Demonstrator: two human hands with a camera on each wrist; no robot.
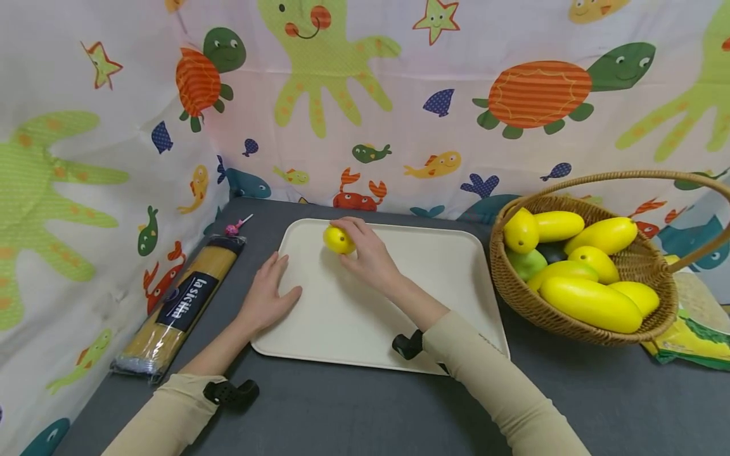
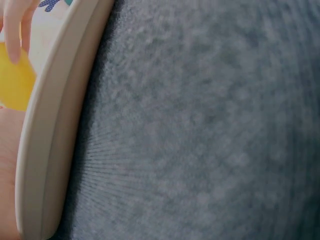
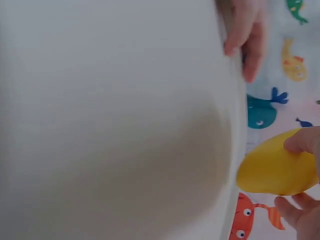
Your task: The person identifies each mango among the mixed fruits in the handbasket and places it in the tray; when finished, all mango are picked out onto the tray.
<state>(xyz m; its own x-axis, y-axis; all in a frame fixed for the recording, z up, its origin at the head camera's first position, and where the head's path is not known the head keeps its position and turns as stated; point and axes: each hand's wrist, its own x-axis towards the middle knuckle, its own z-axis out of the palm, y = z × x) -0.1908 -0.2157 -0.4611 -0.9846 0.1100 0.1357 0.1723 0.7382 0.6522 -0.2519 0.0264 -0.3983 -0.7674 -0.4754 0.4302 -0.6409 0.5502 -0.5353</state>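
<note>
The right hand [image 1: 367, 253] has its fingers and thumb curved round a yellow lemon-shaped fruit [image 1: 339, 240], gripping it from one side and leaving much of the skin bare. From where I stand, the fruit is over the far left part of the cream tray [image 1: 445, 272], with a shadow near it; it looks held just off the surface, though I cannot judge the gap. The left hand [image 1: 268, 294] grips nothing that I can see: its fingers are fairly straight, thumb spread wide, lying over the tray's left rim.

What worries me is how round and smooth that fruit looks. It could slip if the fingers loosen and, let go carelessly, roll across the flat tray toward the rim. If the left hand leans hard on its edge, the tray might tip or slide on the grey tablecloth [image 1: 319, 405]. The right forearm reaches across the tray, so a wide swing to the right could knock the wicker basket [image 1: 513, 304], heaped with yellow fruits [image 1: 590, 304], that stands just beside the tray.
</note>
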